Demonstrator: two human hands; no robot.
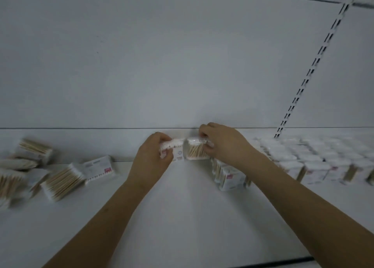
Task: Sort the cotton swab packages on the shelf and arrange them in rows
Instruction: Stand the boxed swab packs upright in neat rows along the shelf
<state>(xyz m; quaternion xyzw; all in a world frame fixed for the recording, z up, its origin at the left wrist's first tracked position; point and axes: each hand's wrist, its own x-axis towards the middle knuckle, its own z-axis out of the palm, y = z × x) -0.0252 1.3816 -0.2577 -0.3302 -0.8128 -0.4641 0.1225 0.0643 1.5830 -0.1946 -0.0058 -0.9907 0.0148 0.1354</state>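
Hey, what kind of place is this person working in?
Probably a shop or stockroom: a white shelf with a slotted upright rail on its back panel, and many identical cotton swab packages, arranged in rows at right, with a loose pile at left.

Shelf point(182, 217): smooth, matt white, looks like painted metal. Back panel point(141, 55): same matt grey-white finish, flat. Slotted upright point(315, 63): white strip with dark punched slots, looks metal. Cotton swab packages point(64, 179): clear glossy plastic film over pale wooden sticks with white fluffy cotton tips; printed white paper label on the one beside them point(100, 167). Arranged rows point(315, 162): same film wrap, white labels forward, slight sheen. Details soft from blur.
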